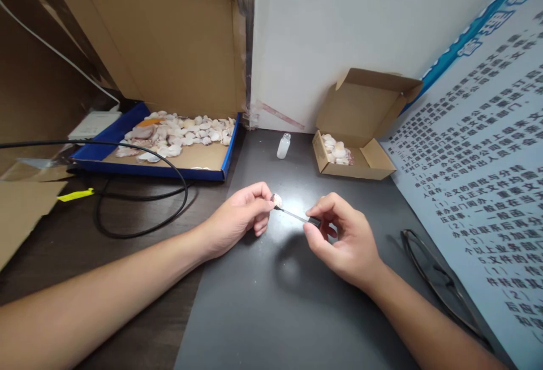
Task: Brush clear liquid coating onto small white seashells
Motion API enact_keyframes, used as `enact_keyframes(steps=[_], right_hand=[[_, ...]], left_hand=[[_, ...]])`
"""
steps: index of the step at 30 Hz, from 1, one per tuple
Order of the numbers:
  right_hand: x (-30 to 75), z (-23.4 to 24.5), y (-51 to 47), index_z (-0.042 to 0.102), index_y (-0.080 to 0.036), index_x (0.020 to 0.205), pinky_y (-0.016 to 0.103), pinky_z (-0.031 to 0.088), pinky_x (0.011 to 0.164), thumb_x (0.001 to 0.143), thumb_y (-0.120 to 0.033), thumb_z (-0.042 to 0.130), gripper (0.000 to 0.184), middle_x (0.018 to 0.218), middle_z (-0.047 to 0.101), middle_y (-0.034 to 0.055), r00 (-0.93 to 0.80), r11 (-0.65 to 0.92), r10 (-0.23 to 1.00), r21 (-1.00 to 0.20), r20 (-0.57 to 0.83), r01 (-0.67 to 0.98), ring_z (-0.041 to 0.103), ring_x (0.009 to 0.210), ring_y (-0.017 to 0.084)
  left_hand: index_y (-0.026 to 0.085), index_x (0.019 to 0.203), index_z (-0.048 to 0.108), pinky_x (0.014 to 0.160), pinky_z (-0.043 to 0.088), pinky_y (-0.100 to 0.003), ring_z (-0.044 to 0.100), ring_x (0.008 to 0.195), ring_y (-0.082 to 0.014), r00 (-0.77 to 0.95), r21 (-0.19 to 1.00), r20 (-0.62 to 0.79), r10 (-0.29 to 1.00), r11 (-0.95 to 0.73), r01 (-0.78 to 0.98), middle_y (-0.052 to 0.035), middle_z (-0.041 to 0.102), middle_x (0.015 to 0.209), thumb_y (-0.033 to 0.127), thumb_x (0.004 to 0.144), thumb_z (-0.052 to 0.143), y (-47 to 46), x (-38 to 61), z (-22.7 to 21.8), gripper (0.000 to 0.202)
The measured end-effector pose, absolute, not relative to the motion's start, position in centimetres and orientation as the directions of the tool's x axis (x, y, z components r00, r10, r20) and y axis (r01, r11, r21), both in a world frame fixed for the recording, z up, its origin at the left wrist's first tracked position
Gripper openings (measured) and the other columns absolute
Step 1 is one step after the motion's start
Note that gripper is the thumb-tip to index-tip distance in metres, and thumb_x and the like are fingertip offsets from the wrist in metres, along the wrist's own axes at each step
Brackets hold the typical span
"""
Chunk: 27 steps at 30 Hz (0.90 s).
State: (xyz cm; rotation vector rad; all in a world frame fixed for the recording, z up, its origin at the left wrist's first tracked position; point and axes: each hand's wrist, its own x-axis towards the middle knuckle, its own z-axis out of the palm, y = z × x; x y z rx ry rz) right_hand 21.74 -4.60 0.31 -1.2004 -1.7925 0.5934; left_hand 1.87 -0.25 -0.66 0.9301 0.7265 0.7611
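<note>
My left hand [240,217] pinches a small pale shell [277,200] between thumb and fingertips above the dark mat [271,302]. My right hand [343,237] grips a thin tool with a dark handle [299,218]; its metal tip touches the shell. Both hands hover over the middle of the mat, close together.
A blue-rimmed cardboard box [169,163] with several pale shells lies at the back left. A small cardboard box [360,132] with a few shells stands at the back right, a small white vial [283,146] beside it. A black cable [139,200] loops left; glasses [436,276] lie right.
</note>
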Motion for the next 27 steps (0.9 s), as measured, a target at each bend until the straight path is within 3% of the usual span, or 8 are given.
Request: enact_keyframes(steps=[5, 11, 16, 23, 27], right_hand=[[21.73, 0.49, -4.35, 0.049, -0.022, 0.078, 0.019, 0.035, 0.042, 0.078, -0.018, 0.061, 0.013, 0.055, 0.046, -0.0075, -0.072, 0.368, 0.916, -0.755, 0.395, 0.542, 0.040, 0.044, 0.007], [21.78, 0.36, -4.56, 0.052, -0.022, 0.082, 0.019, 0.038, 0.043, 0.078, -0.017, 0.061, 0.012, 0.061, 0.050, -0.0058, -0.158, 0.439, 0.895, -0.764, 0.417, 0.473, 0.045, 0.048, 0.008], [21.80, 0.52, -4.46, 0.051, -0.022, 0.080, 0.018, 0.035, 0.042, 0.078, -0.016, 0.060, 0.011, 0.058, 0.046, -0.0070, -0.077, 0.372, 0.917, -0.770, 0.391, 0.519, 0.041, 0.046, 0.008], [21.73, 0.34, -4.77, 0.051, -0.023, 0.087, 0.017, 0.038, 0.044, 0.078, -0.013, 0.060, 0.017, 0.064, 0.049, -0.0064, -0.175, 0.450, 0.892, -0.783, 0.416, 0.430, 0.045, 0.050, 0.008], [21.66, 0.25, -4.63, 0.050, -0.024, 0.085, 0.016, 0.036, 0.042, 0.079, -0.014, 0.062, 0.016, 0.063, 0.047, -0.0073, -0.114, 0.412, 0.906, -0.790, 0.407, 0.454, 0.042, 0.048, 0.007]], left_hand=[[0.017, 0.078, 0.044, 0.049, 0.034, -0.018, 0.038, 0.046, -0.0028, 0.533, 0.886, -0.223, 0.816, 0.398, -0.239, 0.0072, 0.040, 0.060, 0.023, 0.082, 0.062, -0.22, 1.84, -0.53, 0.019], [0.017, 0.079, 0.046, 0.049, 0.034, -0.018, 0.037, 0.047, -0.0033, 0.532, 0.884, -0.226, 0.816, 0.401, -0.239, 0.0071, 0.038, 0.058, 0.022, 0.085, 0.057, -0.18, 1.95, -0.46, 0.013], [0.016, 0.080, 0.049, 0.048, 0.033, -0.018, 0.036, 0.046, -0.0034, 0.528, 0.876, -0.236, 0.816, 0.414, -0.248, 0.0081, 0.035, 0.055, 0.021, 0.083, 0.057, -0.10, 2.00, -0.49, 0.010], [0.016, 0.078, 0.047, 0.048, 0.033, -0.018, 0.037, 0.046, -0.0035, 0.521, 0.870, -0.251, 0.816, 0.426, -0.247, 0.0083, 0.036, 0.054, 0.021, 0.080, 0.058, -0.09, 2.03, -0.17, 0.012], [0.016, 0.077, 0.048, 0.049, 0.034, -0.018, 0.037, 0.046, -0.0037, 0.531, 0.866, -0.280, 0.800, 0.449, -0.219, 0.0079, 0.036, 0.053, 0.023, 0.079, 0.057, -0.13, 2.02, -0.11, 0.012]])
